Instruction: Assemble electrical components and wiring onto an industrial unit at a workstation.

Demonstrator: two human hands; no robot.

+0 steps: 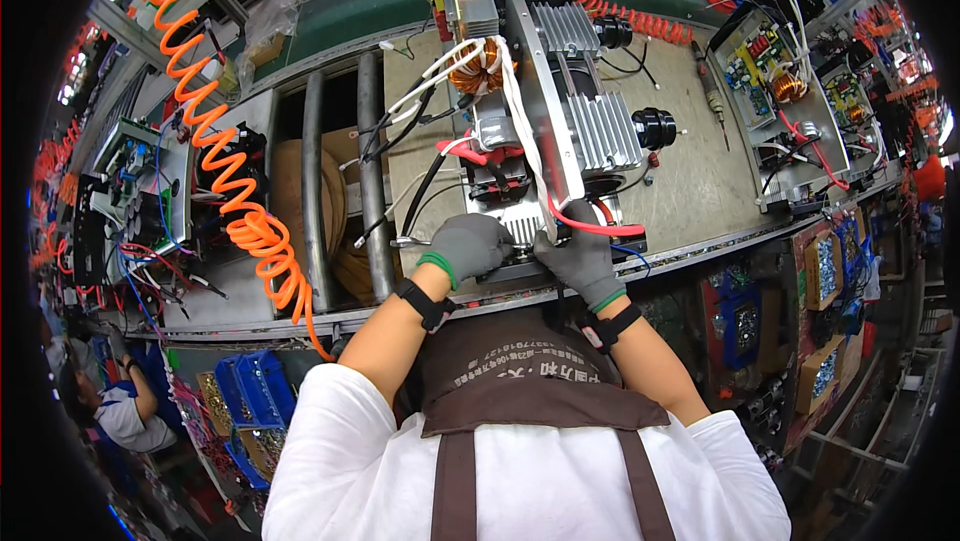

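My left hand (472, 246), in a grey glove with a green cuff, is closed at the near end of an upright electronic assembly. A silver metal end (408, 241) pokes out to its left; its kind is not clear. My right hand (580, 255), also gloved, has its fingers bent against the same near end, their tips partly hidden. Between both hands lies a ribbed silver metal part (522, 231). The assembly has a metal plate (540, 91), finned heat sinks (604, 131), a copper-wound coil (476, 67) and white wires (520, 121). A red-sleeved cable (600, 228) passes over my right hand.
An orange coiled hose (230, 181) hangs at the left, beside metal rollers (371, 171). A screwdriver (712, 91) lies right of the assembly. Other open assemblies stand at the left (140, 191) and right (790, 111). Blue parts bins (255, 391) sit below the bench edge. Another person (130, 406) is at lower left.
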